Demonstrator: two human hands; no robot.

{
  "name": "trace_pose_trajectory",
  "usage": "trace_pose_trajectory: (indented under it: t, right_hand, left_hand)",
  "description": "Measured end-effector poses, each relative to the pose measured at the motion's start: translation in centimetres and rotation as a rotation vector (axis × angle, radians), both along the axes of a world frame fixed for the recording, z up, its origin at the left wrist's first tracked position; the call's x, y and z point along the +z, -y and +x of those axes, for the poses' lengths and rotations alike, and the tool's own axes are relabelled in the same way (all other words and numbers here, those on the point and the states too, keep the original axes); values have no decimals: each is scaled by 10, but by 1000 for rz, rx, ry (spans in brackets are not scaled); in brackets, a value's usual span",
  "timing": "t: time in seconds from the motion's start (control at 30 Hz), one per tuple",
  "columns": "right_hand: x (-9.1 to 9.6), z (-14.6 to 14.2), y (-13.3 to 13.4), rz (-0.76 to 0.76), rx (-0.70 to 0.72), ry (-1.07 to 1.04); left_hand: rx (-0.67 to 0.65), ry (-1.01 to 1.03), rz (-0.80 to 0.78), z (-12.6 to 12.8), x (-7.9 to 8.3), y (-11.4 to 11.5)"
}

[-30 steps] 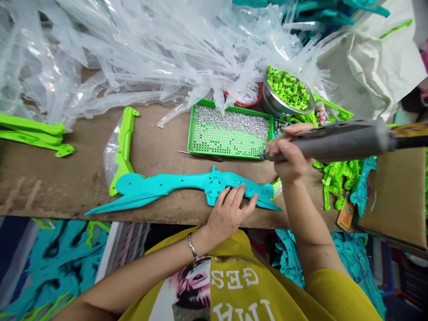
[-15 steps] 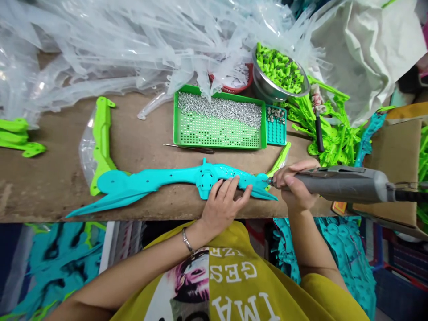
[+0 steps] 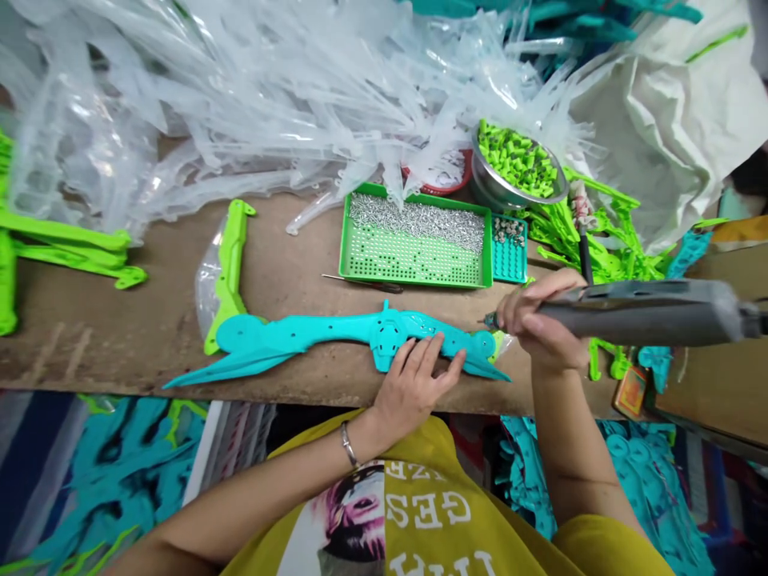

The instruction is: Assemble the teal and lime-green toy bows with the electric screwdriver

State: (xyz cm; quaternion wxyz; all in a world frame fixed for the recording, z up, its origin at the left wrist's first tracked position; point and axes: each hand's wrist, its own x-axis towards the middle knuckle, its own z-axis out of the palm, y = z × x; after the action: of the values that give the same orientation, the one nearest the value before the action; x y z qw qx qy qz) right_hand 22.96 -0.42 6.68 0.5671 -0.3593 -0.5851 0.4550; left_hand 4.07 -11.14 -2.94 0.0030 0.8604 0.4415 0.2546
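Note:
A long teal plastic toy bow part lies lengthwise along the front of the table. My left hand rests on it right of the round hub, fingers spread and lying on its surface. In my right hand is a grey electric screwdriver, wrapped by the fingers and held nearly level. Its bit points left, above and apart from the bow part's right end. A lime green arm with a clear plastic piece joins the left end. Some green and clear plastic shows at the right end, partly hidden.
Behind stand a green tray of screws, a small teal tray, a metal bowl of green pieces and a red basket. A thin screwdriver lies before the tray. Clear parts are heaped at the back.
The electric screwdriver's bit has lifted off the right end of the bow part, upward and away. My left hand stays on the part. The whole view has shifted somewhat.

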Motion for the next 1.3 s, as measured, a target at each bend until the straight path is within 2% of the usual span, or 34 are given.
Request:
trace_pose_trajectory:
  t: [0.1,0.27,0.43,0.7,0.8,0.9,0.97,1.1,1.2,1.3]
  right_hand:
    - [-2,-27,-26,122,-166,-82]
    - [-21,-55,-52,33,-184,-98]
    - [-34,-58,-58,-66,-164,-16]
    - [-45,-60,-60,-33,-122,21]
    - [-46,-59,-61,-32,-115,23]
    - [-46,-58,-62,-43,-106,25]
    - [-46,-58,-62,-32,-98,9]
    - [-45,-59,-64,-28,-63,-14]
    - [-43,-60,-64,-52,-57,-5]
    - [-41,-62,-64,-63,-72,14]
  left_hand:
    - [1,-3,-11,-1,1,0]
    - [-10,19,8,-1,2,0]
    - [-17,24,3,-2,3,-1]
    - [-12,38,-9,0,0,0]
    - [-50,139,-9,-3,2,3]
    - [-127,316,48,-21,7,5]
    - [-76,365,73,-41,11,4]
    - [172,217,-15,-87,16,-7]
    - [177,78,-100,-106,16,-15]
    - [185,19,-92,-106,13,-17]
